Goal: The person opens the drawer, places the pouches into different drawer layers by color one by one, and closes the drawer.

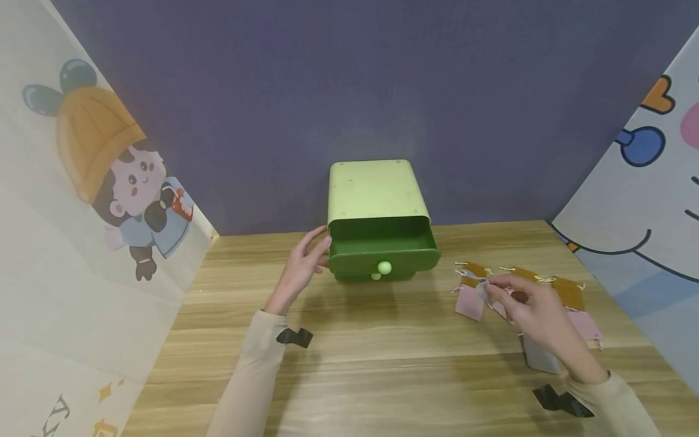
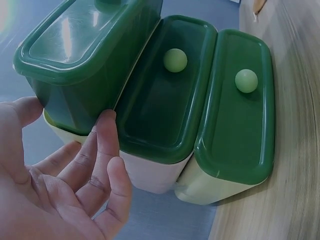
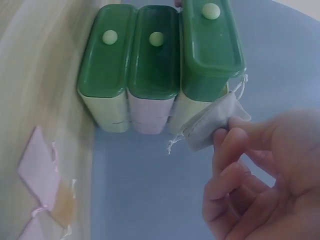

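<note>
Pinches a small grey fabric drawstring pouch (image 3: 212, 123) in the right hand (image 1: 537, 312), right of the pale-green box-shaped cabinet (image 1: 377, 189), likely for control. Rests the loosely spread left hand (image 1: 298, 268) at the cabinet's pulled-out dark-green plastic drawer (image 1: 355, 263), probably for steadying.

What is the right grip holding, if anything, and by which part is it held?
A grey drawstring pouch, pinched by the right grip at one edge, not by its drawstrings.
</note>
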`<state>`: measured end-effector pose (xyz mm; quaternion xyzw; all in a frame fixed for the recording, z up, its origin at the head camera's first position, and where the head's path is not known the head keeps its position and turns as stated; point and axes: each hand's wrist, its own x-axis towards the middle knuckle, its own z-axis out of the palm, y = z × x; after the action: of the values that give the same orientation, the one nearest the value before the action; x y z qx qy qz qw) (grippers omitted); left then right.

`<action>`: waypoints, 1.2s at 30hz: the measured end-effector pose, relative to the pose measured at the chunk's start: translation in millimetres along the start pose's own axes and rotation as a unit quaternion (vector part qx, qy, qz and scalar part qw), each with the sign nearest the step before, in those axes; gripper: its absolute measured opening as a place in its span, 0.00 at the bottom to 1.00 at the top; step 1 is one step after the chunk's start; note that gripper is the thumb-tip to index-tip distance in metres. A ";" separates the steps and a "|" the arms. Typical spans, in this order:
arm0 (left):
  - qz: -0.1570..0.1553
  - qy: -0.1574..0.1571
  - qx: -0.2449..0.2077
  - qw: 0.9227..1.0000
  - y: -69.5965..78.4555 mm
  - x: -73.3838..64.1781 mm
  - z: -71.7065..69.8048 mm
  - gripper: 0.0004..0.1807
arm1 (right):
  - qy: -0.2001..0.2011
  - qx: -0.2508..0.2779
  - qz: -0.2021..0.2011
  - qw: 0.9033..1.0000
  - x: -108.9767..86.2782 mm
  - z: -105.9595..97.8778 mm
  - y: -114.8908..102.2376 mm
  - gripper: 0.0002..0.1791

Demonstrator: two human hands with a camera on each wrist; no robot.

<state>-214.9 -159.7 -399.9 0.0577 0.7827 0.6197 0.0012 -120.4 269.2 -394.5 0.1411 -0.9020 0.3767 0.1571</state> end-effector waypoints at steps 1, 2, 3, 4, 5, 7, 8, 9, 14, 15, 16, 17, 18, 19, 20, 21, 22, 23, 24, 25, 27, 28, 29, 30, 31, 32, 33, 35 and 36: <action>0.001 0.000 0.000 1.000 0.2 0.0 0.1 0.32 | 0.003 0.004 -0.004 1.000 1.7 -0.5 -2.0 0.08; 0.001 0.001 0.001 1.000 0.3 0.0 0.2 0.32 | 0.006 0.002 -0.005 1.000 3.3 -1.0 -4.1 0.08; 0.001 0.001 0.001 1.000 0.2 0.0 0.4 0.32 | 0.006 0.000 -0.002 1.000 4.8 -1.6 -6.3 0.09; 0.001 0.002 0.001 1.000 0.2 -0.1 0.3 0.32 | 0.006 -0.002 -0.001 1.000 6.4 -2.4 -8.4 0.09; 0.000 0.001 0.003 1.000 0.1 -0.3 0.1 0.32 | 0.006 -0.004 0.000 1.000 7.9 -3.1 -10.0 0.09; -0.001 0.001 0.003 1.000 0.8 -0.4 0.1 0.32 | 0.006 -0.011 0.002 1.000 11.6 -5.3 -13.7 0.10; -0.002 0.001 0.002 1.000 1.0 -0.4 0.1 0.32 | 0.006 -0.017 0.006 1.000 13.4 -6.2 -15.0 0.10; -0.002 0.001 0.002 1.000 1.4 -0.3 0.1 0.32 | 0.005 -0.019 0.010 1.000 15.0 -7.3 -16.4 0.11; -0.002 0.002 0.002 1.000 2.1 0.7 0.2 0.33 | -0.002 -0.028 0.015 0.999 23.4 -9.8 -22.5 0.14; -0.003 0.002 0.003 1.000 2.1 0.7 0.2 0.33 | -0.005 -0.028 0.016 0.999 25.0 -10.0 -24.1 0.15; -0.002 0.003 0.003 1.000 2.0 0.7 0.1 0.33 | -0.006 -0.029 0.017 0.999 26.6 -10.1 -25.7 0.15; -0.003 0.003 0.003 1.000 2.0 0.4 0.2 0.33 | -0.006 -0.028 0.016 0.999 28.0 -10.2 -27.8 0.15; -0.003 0.003 0.003 1.000 2.1 0.0 0.1 0.33 | -0.005 -0.028 0.015 0.999 29.4 -10.1 -29.6 0.15; -0.004 0.003 0.003 1.000 2.0 -0.3 0.2 0.33 | -0.004 -0.027 0.014 1.000 31.0 -9.8 -31.5 0.15; -0.004 0.004 0.001 1.000 1.9 -0.3 0.3 0.33 | -0.001 -0.028 0.011 1.000 32.4 -9.7 -33.7 0.15; -0.005 0.004 0.000 1.000 1.7 -0.4 0.3 0.33 | 0.002 -0.027 0.007 1.000 34.3 -9.3 -35.5 0.15; -0.004 0.004 0.000 1.000 1.9 -0.5 0.2 0.33 | 0.006 -0.026 0.001 1.000 36.2 -8.8 -37.3 0.14; -0.004 0.004 -0.001 1.000 1.8 -0.5 0.1 0.33 | 0.011 -0.025 -0.004 1.000 38.2 -8.3 -39.0 0.14; -0.004 0.004 -0.002 1.000 1.9 -0.4 -0.1 0.33 | 0.015 -0.023 -0.009 1.000 39.9 -7.9 -40.6 0.14; -0.005 0.004 -0.003 1.000 1.9 -0.2 -0.1 0.33 | 0.020 -0.020 -0.013 1.000 41.7 -7.5 -42.0 0.13; -0.004 0.004 -0.004 1.000 1.8 0.1 -0.4 0.33 | 0.027 -0.017 -0.017 0.999 44.7 -7.1 -44.7 0.13; -0.004 0.003 -0.004 1.000 1.8 0.2 -0.4 0.33 | 0.031 -0.015 -0.019 0.999 46.1 -6.7 -45.7 0.13; -0.003 0.002 -0.004 1.000 1.7 0.4 -0.5 0.33 | 0.035 -0.013 -0.020 0.999 47.3 -6.3 -46.5 0.13; -0.003 0.001 -0.005 1.000 1.3 0.8 -0.5 0.33 | 0.037 -0.011 -0.020 0.999 48.5 -5.7 -47.2 0.13; -0.003 0.000 -0.006 1.000 1.3 0.8 -0.4 0.33 | 0.041 -0.012 -0.021 0.999 49.7 -4.9 -47.6 0.13; -0.002 -0.001 -0.006 1.000 1.4 0.8 -0.3 0.33 | 0.045 -0.013 -0.023 0.999 50.9 -4.0 -48.1 0.12; -0.002 -0.001 -0.006 1.000 1.5 0.6 -0.4 0.34 | 0.049 -0.013 -0.025 0.998 52.2 -3.1 -48.6 0.12; -0.002 -0.002 -0.008 1.000 1.5 0.5 -0.5 0.33 | 0.055 -0.010 -0.029 0.998 54.6 -1.1 -49.9 0.11; -0.002 -0.001 -0.008 1.000 1.7 0.3 -0.4 0.33 | 0.059 -0.010 -0.031 0.998 55.8 -0.2 -50.7 0.11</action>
<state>-215.1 -159.6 -398.2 0.0569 0.7780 0.6257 0.0037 -152.2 227.4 -340.4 0.1453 -0.8901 0.3702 0.2227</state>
